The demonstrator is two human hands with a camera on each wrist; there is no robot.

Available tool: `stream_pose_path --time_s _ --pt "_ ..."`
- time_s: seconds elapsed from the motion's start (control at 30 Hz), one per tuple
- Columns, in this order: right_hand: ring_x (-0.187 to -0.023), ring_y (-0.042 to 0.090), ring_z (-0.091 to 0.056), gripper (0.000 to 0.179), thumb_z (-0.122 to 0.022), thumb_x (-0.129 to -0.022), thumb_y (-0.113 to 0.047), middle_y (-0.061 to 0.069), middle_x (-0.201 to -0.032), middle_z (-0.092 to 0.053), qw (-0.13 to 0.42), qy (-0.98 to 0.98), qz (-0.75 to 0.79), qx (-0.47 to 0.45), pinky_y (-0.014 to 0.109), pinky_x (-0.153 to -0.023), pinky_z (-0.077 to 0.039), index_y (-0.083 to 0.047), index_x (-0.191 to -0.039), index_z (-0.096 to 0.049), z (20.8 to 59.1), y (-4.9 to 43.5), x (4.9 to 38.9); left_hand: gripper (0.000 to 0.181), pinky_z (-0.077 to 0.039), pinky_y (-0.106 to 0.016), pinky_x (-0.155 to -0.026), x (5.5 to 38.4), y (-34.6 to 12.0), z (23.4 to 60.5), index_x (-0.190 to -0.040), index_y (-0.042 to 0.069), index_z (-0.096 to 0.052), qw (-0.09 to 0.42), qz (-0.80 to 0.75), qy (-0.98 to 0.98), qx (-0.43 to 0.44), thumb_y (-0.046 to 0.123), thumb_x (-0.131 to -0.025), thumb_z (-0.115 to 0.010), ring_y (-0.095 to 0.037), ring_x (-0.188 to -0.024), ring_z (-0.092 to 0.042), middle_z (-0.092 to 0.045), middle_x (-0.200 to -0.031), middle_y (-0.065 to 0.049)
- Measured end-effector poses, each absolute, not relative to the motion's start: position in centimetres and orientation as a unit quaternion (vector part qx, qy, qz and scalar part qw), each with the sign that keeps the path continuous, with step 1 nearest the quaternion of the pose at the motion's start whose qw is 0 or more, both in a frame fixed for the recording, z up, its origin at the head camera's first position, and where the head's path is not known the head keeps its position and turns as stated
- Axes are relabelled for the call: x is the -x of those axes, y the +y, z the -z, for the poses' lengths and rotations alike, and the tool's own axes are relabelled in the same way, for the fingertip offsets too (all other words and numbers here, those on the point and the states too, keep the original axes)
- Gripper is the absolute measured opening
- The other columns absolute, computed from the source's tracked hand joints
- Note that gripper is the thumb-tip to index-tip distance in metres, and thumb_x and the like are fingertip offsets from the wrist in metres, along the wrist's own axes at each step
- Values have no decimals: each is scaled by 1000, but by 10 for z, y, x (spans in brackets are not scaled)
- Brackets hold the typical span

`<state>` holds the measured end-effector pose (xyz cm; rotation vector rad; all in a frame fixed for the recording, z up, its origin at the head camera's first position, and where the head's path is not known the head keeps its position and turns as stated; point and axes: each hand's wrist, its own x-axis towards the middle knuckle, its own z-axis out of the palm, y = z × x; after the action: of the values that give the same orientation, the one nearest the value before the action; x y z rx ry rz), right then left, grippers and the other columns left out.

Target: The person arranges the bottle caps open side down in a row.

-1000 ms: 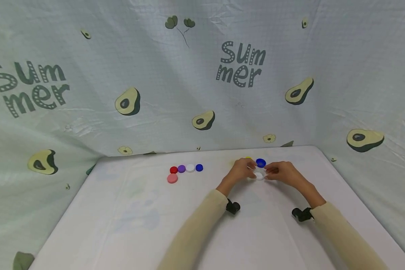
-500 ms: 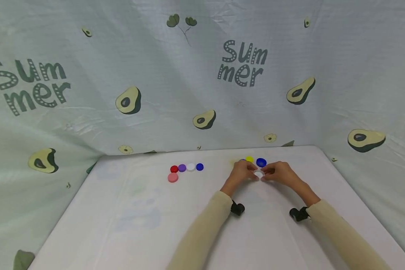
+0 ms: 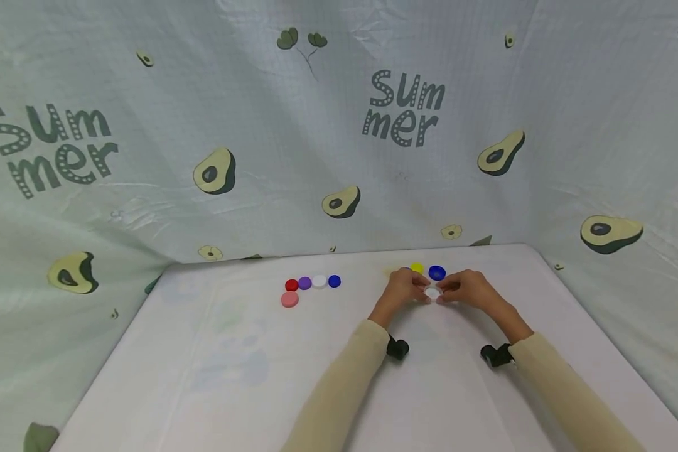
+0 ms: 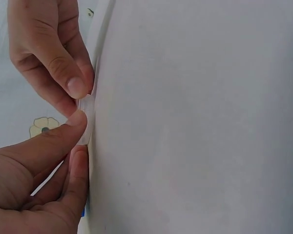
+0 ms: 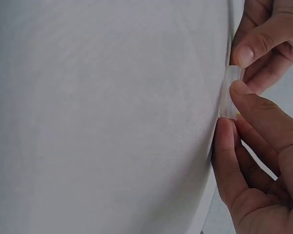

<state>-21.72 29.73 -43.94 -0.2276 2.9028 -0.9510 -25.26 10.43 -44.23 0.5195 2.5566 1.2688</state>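
A white bottle cap (image 3: 432,293) with a finely ridged rim lies at the table between both hands, right of centre in the head view. From its left side my left hand (image 3: 402,289) pinches it, the thumb on the ridged rim in the left wrist view. Opposite, my right hand (image 3: 468,289) holds the same cap with thumb and fingers, as the right wrist view shows. Just behind the cap are a blue cap (image 3: 437,273) and a yellow cap (image 3: 417,268). Another blue cap (image 3: 407,269) is mostly hidden by the left hand.
Left of the hands, a red cap (image 3: 291,285), a purple cap (image 3: 305,283), a white cap (image 3: 319,281) and a dark blue cap (image 3: 334,280) form a row. A pink cap (image 3: 289,299) sits in front of the red one. A patterned cloth (image 3: 282,188) hangs behind the white table (image 3: 215,376).
One second ago the fingers stood slightly apart around the white cap. Both hands have since come closer together and taken hold of it. The other caps have stayed in place.
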Motion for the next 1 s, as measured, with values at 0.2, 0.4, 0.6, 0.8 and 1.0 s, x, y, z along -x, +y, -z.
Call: stream_pose_path --time_s 0.2,0.4,0.6,0.8,1.0 --pt "-87 19 -65 35 -83 -86 -17 12 -100 -76 47 943 323 70 35 -77 -56 4 -113 -75 440 289 222 33 -54 -17 -73 261 100 450 -106 4 -79 116 -453 867 -172 8 -75 -90 -6 -77 -66 -76 -91 -3" --pt "-90 17 -66 39 -83 -86 -23 10 -105 -76 29 927 370 47 30 -77 -55 -1 -117 -75 443 277 222 32 -53 -17 -75 272 84 442 -107 4 -79 111 -416 877 -211 12 -78 -88 -9 -85 -64 -77 -101 -5" --pt "-99 21 -69 36 -81 -88 -23 9 -109 -76 19 912 403 66 32 -80 -57 -4 -119 -75 432 271 212 32 -52 -17 -74 268 67 424 -107 3 -79 101 -420 866 -251 10 -77 -88 -6 -81 -63 -77 -98 -5" --pt "-97 21 -72 38 -82 -88 -22 7 -103 -77 17 903 423 79 29 -78 -58 -2 -119 -74 425 264 206 30 -53 -18 -75 262 54 415 -109 2 -77 105 -433 855 -267 7 -80 -86 -6 -80 -60 -76 -99 -6" --pt "-96 23 -72 39 -83 -87 -21 9 -102 -76 3 898 433 83 30 -79 -60 1 -118 -74 426 255 203 27 -55 -20 -77 255 44 417 -110 3 -76 112 -450 846 -264 8 -83 -84 -11 -86 -61 -73 -101 -6"
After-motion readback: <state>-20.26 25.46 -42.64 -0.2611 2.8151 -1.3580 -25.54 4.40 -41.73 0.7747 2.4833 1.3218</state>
